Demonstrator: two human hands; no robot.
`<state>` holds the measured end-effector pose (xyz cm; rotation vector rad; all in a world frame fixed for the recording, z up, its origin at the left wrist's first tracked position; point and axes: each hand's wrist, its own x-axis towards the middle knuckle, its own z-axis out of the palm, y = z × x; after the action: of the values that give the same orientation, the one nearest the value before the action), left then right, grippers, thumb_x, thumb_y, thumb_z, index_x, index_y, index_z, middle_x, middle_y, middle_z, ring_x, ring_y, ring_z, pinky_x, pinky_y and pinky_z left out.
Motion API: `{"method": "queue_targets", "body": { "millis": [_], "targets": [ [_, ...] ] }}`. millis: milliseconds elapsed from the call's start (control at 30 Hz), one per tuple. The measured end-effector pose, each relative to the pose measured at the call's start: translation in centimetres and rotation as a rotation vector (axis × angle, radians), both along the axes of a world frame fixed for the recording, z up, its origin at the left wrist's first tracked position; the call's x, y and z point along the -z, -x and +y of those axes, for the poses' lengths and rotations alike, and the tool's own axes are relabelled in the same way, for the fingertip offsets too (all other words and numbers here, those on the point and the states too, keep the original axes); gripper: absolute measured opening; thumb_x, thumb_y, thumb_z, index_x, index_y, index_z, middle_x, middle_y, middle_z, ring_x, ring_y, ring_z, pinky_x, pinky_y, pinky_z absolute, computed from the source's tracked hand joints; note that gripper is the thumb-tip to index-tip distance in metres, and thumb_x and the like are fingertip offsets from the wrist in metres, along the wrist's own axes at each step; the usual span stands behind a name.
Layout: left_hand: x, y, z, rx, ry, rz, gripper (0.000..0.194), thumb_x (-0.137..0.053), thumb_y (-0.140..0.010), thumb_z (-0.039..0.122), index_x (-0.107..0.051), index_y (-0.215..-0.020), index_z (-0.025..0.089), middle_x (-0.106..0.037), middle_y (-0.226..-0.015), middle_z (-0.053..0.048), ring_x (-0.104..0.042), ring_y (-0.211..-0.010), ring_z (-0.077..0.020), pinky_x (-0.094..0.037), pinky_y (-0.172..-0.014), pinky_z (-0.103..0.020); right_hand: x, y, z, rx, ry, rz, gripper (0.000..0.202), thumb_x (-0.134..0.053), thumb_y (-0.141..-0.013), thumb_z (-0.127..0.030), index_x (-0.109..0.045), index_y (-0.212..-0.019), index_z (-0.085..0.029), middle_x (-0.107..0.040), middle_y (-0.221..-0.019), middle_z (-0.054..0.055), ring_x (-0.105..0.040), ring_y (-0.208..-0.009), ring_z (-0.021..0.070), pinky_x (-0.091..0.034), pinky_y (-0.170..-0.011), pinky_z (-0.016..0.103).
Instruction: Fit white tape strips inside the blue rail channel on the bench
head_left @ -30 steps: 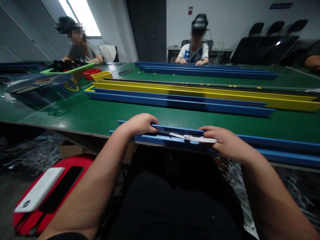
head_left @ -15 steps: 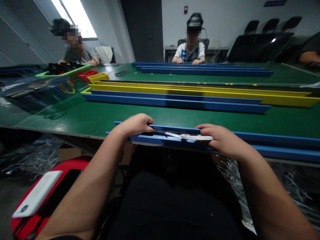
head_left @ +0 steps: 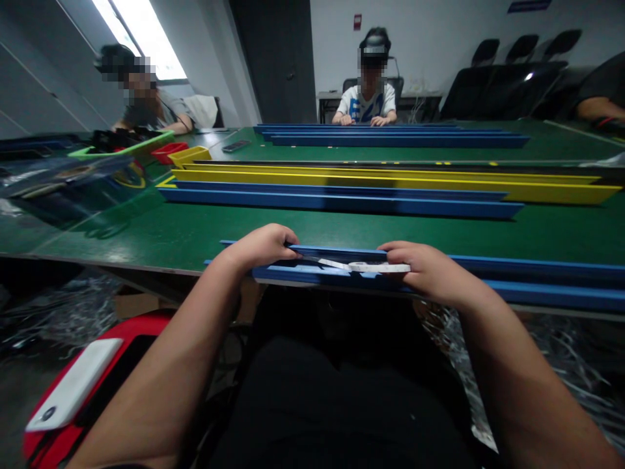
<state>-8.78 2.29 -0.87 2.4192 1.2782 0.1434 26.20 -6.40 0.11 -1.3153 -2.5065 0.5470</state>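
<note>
Shifted slightly leftward in the frame since a second ago: blue channel (head_left: 342,252), both hands and the tabletop goods together. Blue channel: long, lying along the near edge of the green table (head_left: 185,234), lower centre to right edge. Left hand (head_left: 266,246): centre, fingers bent at the channel; grip unclear. Right hand (head_left: 422,266): right of centre, partly curled, closed about the right end of a white strip (head_left: 375,268) within the channel.
</note>
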Motion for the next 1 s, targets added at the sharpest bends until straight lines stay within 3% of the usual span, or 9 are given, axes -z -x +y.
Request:
{"method": "queue_targets", "body": {
  "millis": [133,533,833,1000],
  "targets": [
    [0.06,0.03,0.07,0.003,-0.008,0.0,0.027,-0.062,-0.074,0.045,-0.071,-0.079,0.02,-0.066,-0.073,0.0,-0.055,-0.066,-0.0144,-0.039,-0.061,-0.025,-0.02,0.09,0.0,-0.003,0.0,0.0,0.027,-0.047,-0.092,-0.036,-0.058,-0.072,-0.021,-0.065,-0.12,0.008,-0.055,-0.121,0.0231,-0.045,-0.097,0.036],
    [-0.68,-0.35,-0.05,-0.001,-0.016,0.084,0.03,-0.06,-0.074,0.046,-0.072,-0.088,0.022,-0.069,-0.08,-0.001,-0.056,-0.07,-0.0171,-0.036,-0.059,-0.026,-0.21,0.17,-0.09,0.019,-0.014,0.011,0.021,-0.05,-0.088,-0.029,-0.062,-0.072,-0.021,-0.065,-0.121,0.007,-0.058,-0.117,0.0237,-0.047,-0.097,0.036],
    [-0.73,-0.42,-0.27,-0.005,-0.028,0.084,0.031,-0.059,-0.075,0.046,-0.072,-0.089,0.023,-0.068,-0.08,0.0,-0.056,-0.07,-0.0167,-0.035,-0.059,-0.026,-0.08,0.15,-0.02,0.012,-0.024,-0.011,0.027,-0.047,-0.091,-0.035,-0.063,-0.075,-0.021,-0.065,-0.121,0.008,-0.059,-0.113,0.0226,-0.046,-0.097,0.035],
    [-0.91,-0.47,-0.43,0.0,-0.024,0.085,0.028,-0.06,-0.075,0.045,-0.071,-0.089,0.023,-0.068,-0.079,0.0,-0.056,-0.069,-0.0164,-0.033,-0.057,-0.026,-0.21,0.19,-0.15,0.013,-0.025,-0.013,0.021,-0.048,-0.089,-0.027,-0.062,-0.074,-0.021,-0.064,-0.122,0.007,-0.059,-0.113,0.0219,-0.046,-0.096,0.034]
  ]
}}
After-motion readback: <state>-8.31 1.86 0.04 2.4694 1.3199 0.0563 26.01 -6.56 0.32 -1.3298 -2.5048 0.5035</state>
